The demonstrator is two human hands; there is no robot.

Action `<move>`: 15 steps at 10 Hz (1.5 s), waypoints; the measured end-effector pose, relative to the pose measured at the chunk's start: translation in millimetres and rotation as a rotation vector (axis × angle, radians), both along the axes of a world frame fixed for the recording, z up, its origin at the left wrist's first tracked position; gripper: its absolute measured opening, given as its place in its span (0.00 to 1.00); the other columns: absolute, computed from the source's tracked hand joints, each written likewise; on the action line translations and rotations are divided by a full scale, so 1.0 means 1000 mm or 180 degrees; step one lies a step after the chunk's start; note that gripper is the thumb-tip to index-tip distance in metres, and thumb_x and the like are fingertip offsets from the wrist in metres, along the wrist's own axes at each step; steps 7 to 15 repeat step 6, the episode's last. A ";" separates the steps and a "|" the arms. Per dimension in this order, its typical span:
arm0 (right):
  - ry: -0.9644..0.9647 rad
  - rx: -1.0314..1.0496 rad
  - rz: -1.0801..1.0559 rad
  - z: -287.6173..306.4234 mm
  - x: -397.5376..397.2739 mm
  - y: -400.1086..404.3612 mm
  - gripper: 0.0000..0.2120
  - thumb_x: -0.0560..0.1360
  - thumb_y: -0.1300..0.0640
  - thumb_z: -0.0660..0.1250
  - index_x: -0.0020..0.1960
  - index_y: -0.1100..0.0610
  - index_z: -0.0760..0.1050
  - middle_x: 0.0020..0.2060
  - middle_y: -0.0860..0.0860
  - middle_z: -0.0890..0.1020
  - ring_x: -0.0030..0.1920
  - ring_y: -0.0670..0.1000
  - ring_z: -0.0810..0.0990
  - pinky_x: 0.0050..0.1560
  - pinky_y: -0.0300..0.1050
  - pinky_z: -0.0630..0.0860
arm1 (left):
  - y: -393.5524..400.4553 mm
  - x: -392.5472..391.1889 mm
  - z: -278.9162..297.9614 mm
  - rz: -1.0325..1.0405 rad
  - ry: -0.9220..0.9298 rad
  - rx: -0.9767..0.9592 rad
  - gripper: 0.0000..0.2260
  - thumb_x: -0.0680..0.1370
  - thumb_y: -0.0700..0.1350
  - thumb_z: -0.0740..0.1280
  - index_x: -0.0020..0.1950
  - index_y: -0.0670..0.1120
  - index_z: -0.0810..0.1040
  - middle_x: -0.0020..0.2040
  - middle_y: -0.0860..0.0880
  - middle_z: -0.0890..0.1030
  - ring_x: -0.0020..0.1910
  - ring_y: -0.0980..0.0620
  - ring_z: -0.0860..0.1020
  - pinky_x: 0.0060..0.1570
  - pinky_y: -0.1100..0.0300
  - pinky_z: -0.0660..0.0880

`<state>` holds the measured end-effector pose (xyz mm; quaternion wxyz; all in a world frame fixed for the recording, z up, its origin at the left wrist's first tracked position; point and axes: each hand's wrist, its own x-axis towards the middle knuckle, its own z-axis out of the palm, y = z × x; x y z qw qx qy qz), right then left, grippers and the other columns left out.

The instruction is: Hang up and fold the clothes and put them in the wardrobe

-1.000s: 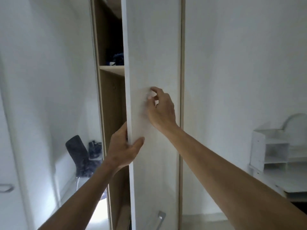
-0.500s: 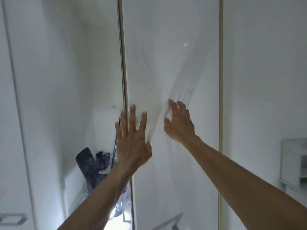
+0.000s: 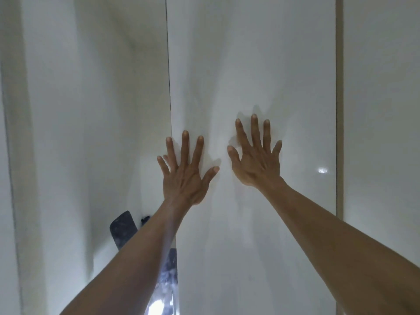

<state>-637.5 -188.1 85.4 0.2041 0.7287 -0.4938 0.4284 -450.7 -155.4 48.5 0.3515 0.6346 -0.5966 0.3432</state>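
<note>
Both palms flat on the white wardrobe door (image 3: 250, 76), fingers splayed, gripping nothing.

We had our left hand (image 3: 185, 176) spread on the door right at its left edge, little finger reaching over the dark vertical seam (image 3: 168, 64), thumb angled out to the right. Our right hand (image 3: 258, 162) sat just beside it and a bit higher on the same panel, fingers straight and fanned, thumb pointing toward the left hand; the two hands were close but apart. The door filled most of the view, with a tan strip (image 3: 339, 110) along its right side and another white panel (image 3: 381, 133) beyond. Left of the seam was a glossy white surface (image 3: 91, 110) showing a dark chair back (image 3: 123, 230) low down. No clothes were in sight.
</note>
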 end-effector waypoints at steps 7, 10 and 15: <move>-0.0078 0.0040 0.0108 -0.030 0.014 -0.023 0.30 0.84 0.43 0.43 0.78 0.43 0.28 0.77 0.47 0.26 0.77 0.55 0.27 0.77 0.63 0.41 | -0.031 -0.006 -0.024 0.0054 -0.0063 -0.0287 0.34 0.82 0.66 0.47 0.81 0.53 0.36 0.80 0.47 0.33 0.79 0.43 0.34 0.75 0.34 0.45; -0.0078 0.0040 0.0108 -0.030 0.014 -0.023 0.30 0.84 0.43 0.43 0.78 0.43 0.28 0.77 0.47 0.26 0.77 0.55 0.27 0.77 0.63 0.41 | -0.031 -0.006 -0.024 0.0054 -0.0063 -0.0287 0.34 0.82 0.66 0.47 0.81 0.53 0.36 0.80 0.47 0.33 0.79 0.43 0.34 0.75 0.34 0.45; -0.0078 0.0040 0.0108 -0.030 0.014 -0.023 0.30 0.84 0.43 0.43 0.78 0.43 0.28 0.77 0.47 0.26 0.77 0.55 0.27 0.77 0.63 0.41 | -0.031 -0.006 -0.024 0.0054 -0.0063 -0.0287 0.34 0.82 0.66 0.47 0.81 0.53 0.36 0.80 0.47 0.33 0.79 0.43 0.34 0.75 0.34 0.45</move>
